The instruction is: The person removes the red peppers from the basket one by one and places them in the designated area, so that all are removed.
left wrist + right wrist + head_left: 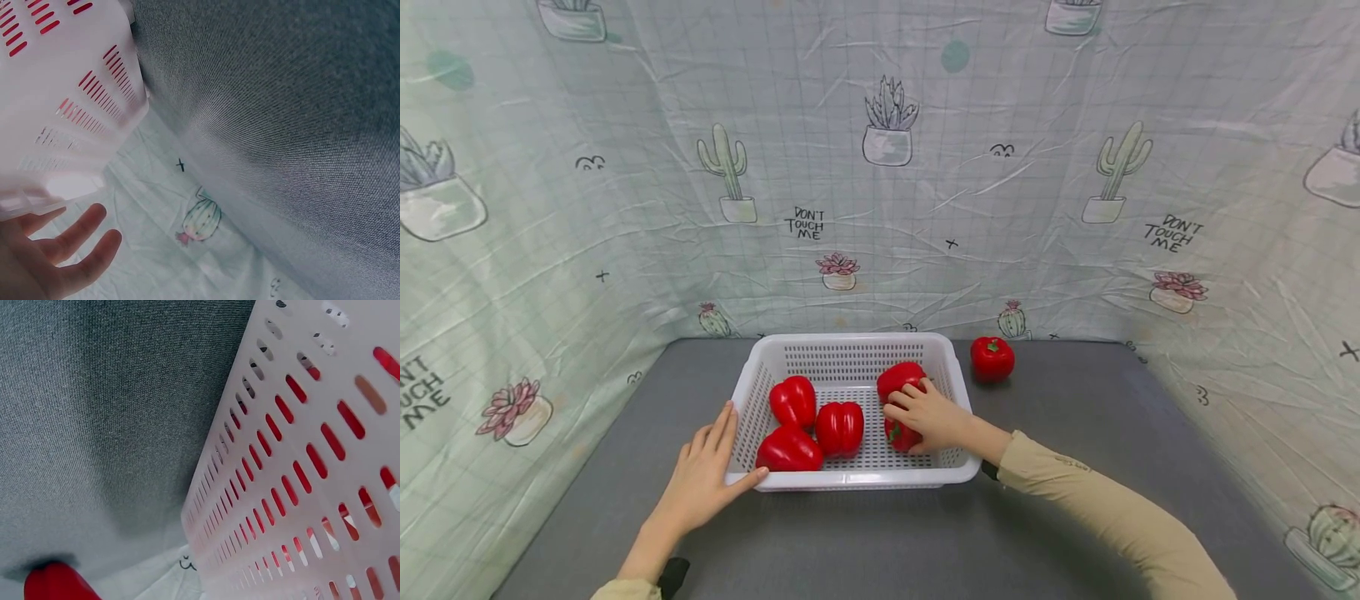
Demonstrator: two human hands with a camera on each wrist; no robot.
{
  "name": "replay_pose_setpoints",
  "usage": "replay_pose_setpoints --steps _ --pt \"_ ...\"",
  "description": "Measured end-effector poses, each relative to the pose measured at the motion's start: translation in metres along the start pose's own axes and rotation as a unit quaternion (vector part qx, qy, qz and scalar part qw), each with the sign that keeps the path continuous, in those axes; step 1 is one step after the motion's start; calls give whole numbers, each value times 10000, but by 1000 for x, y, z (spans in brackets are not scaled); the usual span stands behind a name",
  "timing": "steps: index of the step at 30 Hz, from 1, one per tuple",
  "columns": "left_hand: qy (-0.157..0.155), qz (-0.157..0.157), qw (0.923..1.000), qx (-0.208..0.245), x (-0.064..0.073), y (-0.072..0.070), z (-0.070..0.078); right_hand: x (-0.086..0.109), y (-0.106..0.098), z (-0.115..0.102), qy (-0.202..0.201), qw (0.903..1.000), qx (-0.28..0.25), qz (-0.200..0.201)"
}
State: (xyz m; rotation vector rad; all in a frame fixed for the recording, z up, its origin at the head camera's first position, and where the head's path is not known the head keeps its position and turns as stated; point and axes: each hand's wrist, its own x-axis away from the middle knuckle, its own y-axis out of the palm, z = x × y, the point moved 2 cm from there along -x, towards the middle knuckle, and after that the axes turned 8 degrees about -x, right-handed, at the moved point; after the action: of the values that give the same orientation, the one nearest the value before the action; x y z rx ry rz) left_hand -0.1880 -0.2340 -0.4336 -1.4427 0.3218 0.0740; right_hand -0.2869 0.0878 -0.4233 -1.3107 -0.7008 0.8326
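Observation:
A white perforated plastic basket (850, 479) holds several red bell peppers. My right hand (938, 419) reaches over its right side, fingers curled over a bell pepper with a green stem (898, 437). Just behind that one, another bell pepper (897, 378) lies partly under the fingers. My left hand (700, 471) rests at the front left corner with its fingers straight along the left rim and its thumb on the front rim. In the left wrist view, the left fingers (78, 234) show beside the basket wall (37, 106). The wall hides the right hand in the right wrist view.
Three bell peppers lie together in the basket's left half, one of them upright (839, 429). Outside, right of the basket, a single bell pepper (992, 359) stands on the grey table (1075, 400). A patterned cloth (955, 192) hangs around the back and sides.

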Motion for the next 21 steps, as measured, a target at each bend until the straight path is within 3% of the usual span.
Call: replay_pose_setpoints --steps 9,21 --pt "-7 -37 10000 58 0 -2 1 2 -2 1 39 9999 -93 -79" --pt "-26 -18 10000 47 0 -2 1 12 -12 1 279 9946 -992 158"
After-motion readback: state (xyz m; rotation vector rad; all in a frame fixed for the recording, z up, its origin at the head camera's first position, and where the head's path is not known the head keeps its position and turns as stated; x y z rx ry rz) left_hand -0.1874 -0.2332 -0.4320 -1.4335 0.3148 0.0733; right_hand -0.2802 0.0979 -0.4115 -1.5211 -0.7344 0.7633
